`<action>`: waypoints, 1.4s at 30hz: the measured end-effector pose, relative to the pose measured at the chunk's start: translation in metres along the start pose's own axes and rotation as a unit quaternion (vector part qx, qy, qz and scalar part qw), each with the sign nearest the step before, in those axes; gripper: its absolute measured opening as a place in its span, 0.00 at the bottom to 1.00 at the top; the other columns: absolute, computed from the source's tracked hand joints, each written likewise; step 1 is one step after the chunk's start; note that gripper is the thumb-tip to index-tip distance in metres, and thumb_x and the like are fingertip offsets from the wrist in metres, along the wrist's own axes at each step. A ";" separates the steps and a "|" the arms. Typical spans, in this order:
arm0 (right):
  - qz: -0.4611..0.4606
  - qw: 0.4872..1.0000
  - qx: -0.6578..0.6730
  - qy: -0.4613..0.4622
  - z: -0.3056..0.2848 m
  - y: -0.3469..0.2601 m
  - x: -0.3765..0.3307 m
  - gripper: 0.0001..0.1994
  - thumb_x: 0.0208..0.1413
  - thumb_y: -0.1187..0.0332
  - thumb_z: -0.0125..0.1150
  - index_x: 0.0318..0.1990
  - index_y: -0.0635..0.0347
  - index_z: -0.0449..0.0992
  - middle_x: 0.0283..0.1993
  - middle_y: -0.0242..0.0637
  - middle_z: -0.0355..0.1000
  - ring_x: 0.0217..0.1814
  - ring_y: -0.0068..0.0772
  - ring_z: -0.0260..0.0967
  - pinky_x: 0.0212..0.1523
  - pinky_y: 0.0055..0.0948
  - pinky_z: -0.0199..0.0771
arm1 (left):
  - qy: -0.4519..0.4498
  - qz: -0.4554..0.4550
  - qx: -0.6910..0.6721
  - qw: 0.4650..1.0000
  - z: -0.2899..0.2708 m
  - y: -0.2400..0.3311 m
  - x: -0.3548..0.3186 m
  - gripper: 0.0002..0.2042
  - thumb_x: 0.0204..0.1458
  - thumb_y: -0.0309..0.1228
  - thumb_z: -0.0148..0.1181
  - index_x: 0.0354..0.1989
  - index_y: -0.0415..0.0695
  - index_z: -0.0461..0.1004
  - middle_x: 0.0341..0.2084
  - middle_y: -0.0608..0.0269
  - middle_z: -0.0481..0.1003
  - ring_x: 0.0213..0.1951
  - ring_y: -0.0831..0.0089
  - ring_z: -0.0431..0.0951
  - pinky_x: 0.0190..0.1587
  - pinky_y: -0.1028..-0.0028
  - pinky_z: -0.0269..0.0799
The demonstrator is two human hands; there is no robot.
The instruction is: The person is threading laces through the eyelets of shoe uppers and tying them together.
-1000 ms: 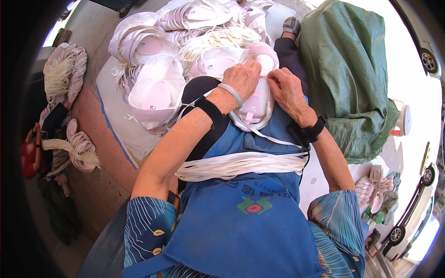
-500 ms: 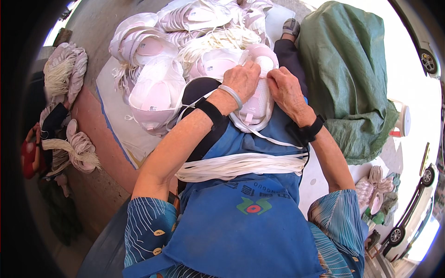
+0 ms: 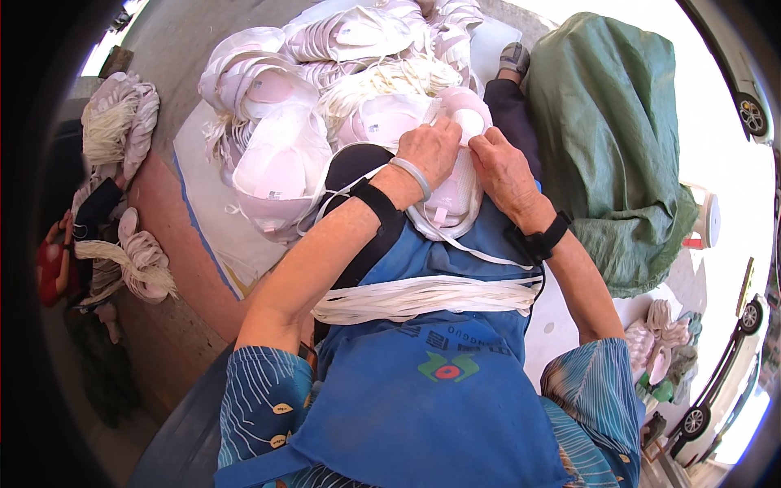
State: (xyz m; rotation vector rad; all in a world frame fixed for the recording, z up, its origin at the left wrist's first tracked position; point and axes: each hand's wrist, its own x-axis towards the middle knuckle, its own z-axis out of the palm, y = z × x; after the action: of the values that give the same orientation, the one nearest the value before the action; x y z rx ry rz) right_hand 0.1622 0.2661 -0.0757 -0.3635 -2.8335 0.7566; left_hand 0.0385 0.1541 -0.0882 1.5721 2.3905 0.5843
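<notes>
A pale pink and white shoe upper (image 3: 449, 200) rests on my lap, its toe end pointing away from me. My left hand (image 3: 429, 154) is closed on its left side, fingertips pinched near the middle opening. On the opposite edge my right hand (image 3: 506, 171) pinches too, thumb against forefinger; any lace end between those tips is too small to see. A loose white shoelace (image 3: 488, 256) trails from the upper across my blue apron (image 3: 423, 390), and another stretch runs left under my wrist. Across the apron lies a bundle of white shoelaces (image 3: 431, 298).
Stacked shoe uppers (image 3: 277, 167) and a heap of cream laces (image 3: 382, 81) lie ahead on a pale sheet (image 3: 211, 211). A green cloth-covered bulk (image 3: 606, 154) stands to the right. Another person (image 3: 55, 264) sits at far left near more uppers (image 3: 146, 268). Parked cars (image 3: 708, 398) are at far right.
The view has shifted slightly. Both hands stay at the shoe upper, their fingertips still pinched close together, with only small movement.
</notes>
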 end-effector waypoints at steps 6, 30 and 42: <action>-0.073 0.996 -0.050 -0.023 0.002 -0.007 0.005 0.06 0.49 0.77 0.52 0.36 0.64 0.68 0.36 0.47 0.65 0.36 0.50 0.71 0.35 0.41 0.74 | 0.008 0.000 0.022 1.000 0.002 -0.009 -0.006 0.07 0.53 0.32 0.55 0.34 0.42 0.70 0.31 0.52 0.74 0.34 0.54 0.78 0.36 0.59 0.74; 0.023 0.995 0.099 0.002 0.005 0.004 0.004 0.04 0.52 0.74 0.54 0.32 0.67 0.72 0.33 0.52 0.67 0.35 0.56 0.68 0.36 0.45 0.70 | 0.002 0.022 0.007 1.000 0.010 -0.002 -0.008 0.08 0.50 0.28 0.53 0.37 0.40 0.70 0.34 0.52 0.72 0.36 0.55 0.78 0.36 0.61 0.76; -0.025 0.996 0.080 -0.014 0.000 0.006 0.021 0.03 0.50 0.76 0.55 0.31 0.65 0.74 0.33 0.50 0.69 0.34 0.53 0.71 0.35 0.43 0.73 | -0.009 -0.006 -0.022 1.000 0.014 -0.006 -0.001 0.08 0.53 0.30 0.52 0.39 0.41 0.69 0.36 0.52 0.72 0.39 0.53 0.77 0.39 0.58 0.73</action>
State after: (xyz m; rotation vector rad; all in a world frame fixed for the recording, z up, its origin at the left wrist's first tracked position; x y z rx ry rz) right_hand 0.1436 0.2770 -0.0764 -0.2583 -2.7713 0.9762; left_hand 0.0391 0.1537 -0.1032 1.5384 2.3565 0.6130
